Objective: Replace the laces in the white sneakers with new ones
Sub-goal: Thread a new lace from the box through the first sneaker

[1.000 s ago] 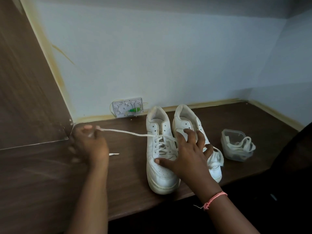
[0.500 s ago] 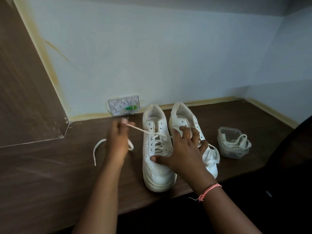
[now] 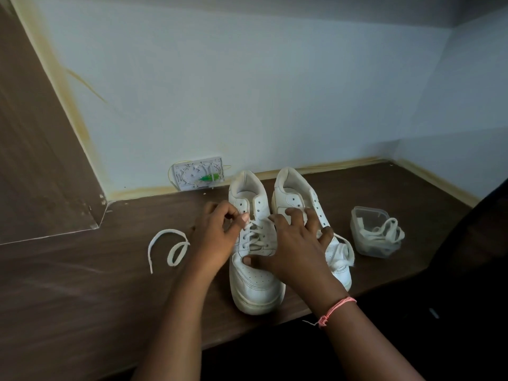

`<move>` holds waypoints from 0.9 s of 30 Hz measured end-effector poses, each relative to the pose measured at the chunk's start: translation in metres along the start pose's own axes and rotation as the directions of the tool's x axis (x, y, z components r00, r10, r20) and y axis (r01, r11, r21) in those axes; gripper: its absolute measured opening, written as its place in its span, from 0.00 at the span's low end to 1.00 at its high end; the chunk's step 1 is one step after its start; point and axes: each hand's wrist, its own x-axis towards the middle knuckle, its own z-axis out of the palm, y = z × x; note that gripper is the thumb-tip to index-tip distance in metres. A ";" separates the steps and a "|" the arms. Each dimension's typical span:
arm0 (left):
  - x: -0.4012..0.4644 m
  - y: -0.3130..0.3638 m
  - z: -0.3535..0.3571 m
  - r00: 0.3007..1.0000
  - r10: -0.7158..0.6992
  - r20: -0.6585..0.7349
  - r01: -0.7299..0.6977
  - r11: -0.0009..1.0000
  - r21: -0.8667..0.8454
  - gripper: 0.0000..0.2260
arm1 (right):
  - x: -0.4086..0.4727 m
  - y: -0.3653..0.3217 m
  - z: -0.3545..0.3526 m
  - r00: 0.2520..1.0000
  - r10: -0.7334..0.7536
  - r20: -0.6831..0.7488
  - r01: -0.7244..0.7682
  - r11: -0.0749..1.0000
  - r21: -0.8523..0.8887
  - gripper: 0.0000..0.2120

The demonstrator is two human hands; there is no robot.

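Two hands at the laces of the left white sneaker on the counter.

Nearest, the right hand (image 3: pixel 291 248), with a pink string band (image 3: pixel 336 309) at the wrist, lies spread across both shoes, thumb pressed on the left sneaker (image 3: pixel 254 279) below its lacing, fingers reaching onto the right sneaker (image 3: pixel 297 196). The left hand (image 3: pixel 217 235) has its grip pinched on the lace (image 3: pixel 254 233) at the upper crossings of the left sneaker. The free end of that lace (image 3: pixel 170 247) lies looped on the counter (image 3: pixel 82 298), left of the hand. Both sneakers stand side by side, toes toward the viewer. Right of them, apart, a clear plastic container (image 3: pixel 373 237) holds loose white laces (image 3: pixel 390 229). Behind, against the wall, a white panel (image 3: pixel 198 173) with a green part.
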 end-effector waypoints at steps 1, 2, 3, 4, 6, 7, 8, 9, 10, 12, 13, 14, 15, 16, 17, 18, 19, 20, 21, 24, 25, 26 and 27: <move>0.001 0.000 -0.002 1.000 -0.009 0.021 0.010 1.000 -0.021 0.13 | 0.000 0.000 0.000 1.000 -0.001 0.000 0.001 1.000 -0.002 0.46; 0.002 -0.001 -0.004 0.999 -0.024 0.037 0.025 0.999 -0.028 0.12 | -0.001 0.000 0.000 1.000 -0.004 0.000 0.004 1.000 -0.006 0.45; 0.002 0.000 -0.006 0.999 -0.033 0.043 0.034 0.999 -0.026 0.12 | -0.002 0.000 0.000 1.000 -0.007 0.002 0.007 1.000 -0.010 0.45; 0.003 0.001 -0.007 0.998 -0.043 0.043 0.044 0.999 -0.016 0.12 | -0.002 0.000 -0.001 1.000 -0.008 0.005 0.008 1.000 -0.018 0.44; 0.003 0.001 -0.009 0.996 -0.079 0.042 0.079 0.997 -0.001 0.12 | -0.001 -0.002 -0.001 1.000 -0.013 0.015 0.013 0.999 -0.042 0.44; 0.004 0.001 -0.010 0.994 -0.101 0.048 0.102 0.995 -0.017 0.12 | -0.001 -0.003 -0.001 1.000 -0.015 0.021 0.016 0.998 -0.054 0.44; 0.003 0.000 -0.012 0.990 -0.124 0.062 0.127 0.991 -0.048 0.12 | 0.000 -0.005 -0.001 1.000 -0.016 0.027 0.017 0.998 -0.059 0.44; 0.004 0.000 -0.014 0.986 -0.144 0.081 0.151 0.985 -0.086 0.11 | 0.001 -0.005 -0.001 0.999 -0.015 0.030 0.017 0.998 -0.061 0.44; 0.004 0.000 -0.017 0.981 -0.162 0.102 0.173 0.978 -0.113 0.11 | 0.001 -0.005 -0.001 0.999 -0.012 0.034 0.014 0.998 -0.061 0.44; 0.003 0.000 -0.027 0.976 -0.189 0.111 0.198 0.977 -0.077 0.10 | 0.001 -0.005 -0.002 0.999 -0.002 0.041 0.004 0.998 -0.057 0.45; 0.001 -0.003 -0.034 0.973 -0.215 0.086 0.220 0.974 -0.054 0.09 | 0.000 -0.006 -0.002 0.999 -0.002 0.041 0.004 0.998 -0.058 0.46; 0.002 -0.008 -0.040 0.965 -0.259 0.049 0.262 0.964 -0.052 0.07 | 0.000 -0.006 -0.003 0.999 -0.002 0.032 0.004 0.998 -0.063 0.45; 0.003 -0.017 -0.047 0.946 -0.324 0.004 0.324 0.942 -0.085 0.05 | 0.000 -0.006 -0.003 1.000 -0.005 0.023 0.006 0.997 -0.071 0.45; 0.002 -0.028 -0.057 0.915 -0.401 -0.038 0.393 0.910 -0.129 0.05 | -0.001 -0.008 -0.003 1.000 -0.012 0.014 0.013 0.997 -0.081 0.45; 0.002 -0.039 -0.067 0.873 -0.482 -0.073 0.467 0.870 -0.158 0.08 | -0.001 -0.009 -0.004 1.000 -0.017 0.006 0.017 0.996 -0.091 0.44; 0.000 -0.053 -0.078 0.831 -0.549 -0.087 0.533 0.832 -0.158 0.09 | -0.002 -0.011 -0.004 1.000 -0.023 0.001 0.023 0.995 -0.100 0.44; -0.003 -0.063 -0.088 0.800 -0.595 -0.078 0.581 0.801 -0.142 0.09 | -0.003 -0.012 -0.004 1.000 -0.025 -0.003 0.024 0.994 -0.105 0.44; -0.006 -0.072 -0.096 0.778 -0.626 -0.045 0.620 0.778 -0.099 0.09 | -0.003 -0.012 -0.004 1.000 -0.025 -0.006 0.024 0.994 -0.108 0.44; -0.010 -0.075 -0.101 0.763 -0.647 -0.016 0.645 0.762 -0.048 0.10 | -0.003 -0.012 -0.004 1.000 -0.023 -0.006 0.022 0.994 -0.108 0.44; -0.011 -0.088 -0.111 0.791 -0.612 0.007 0.612 0.791 -0.005 0.16 | -0.002 -0.014 -0.005 1.000 -0.022 -0.004 0.021 0.994 -0.105 0.45; -0.009 -0.092 -0.111 0.811 -0.583 0.042 0.584 0.811 -0.012 0.19 | -0.002 -0.015 -0.005 1.000 -0.019 0.000 0.019 0.995 -0.102 0.45; -0.008 -0.092 -0.109 0.824 -0.560 0.092 0.562 0.827 0.006 0.20 | -0.001 -0.015 -0.006 1.000 -0.013 0.002 0.014 0.995 -0.098 0.45; -0.009 -0.089 -0.108 0.825 -0.547 0.139 0.548 0.836 0.038 0.21 | -0.001 -0.015 -0.006 1.000 -0.010 0.004 0.011 0.995 -0.096 0.46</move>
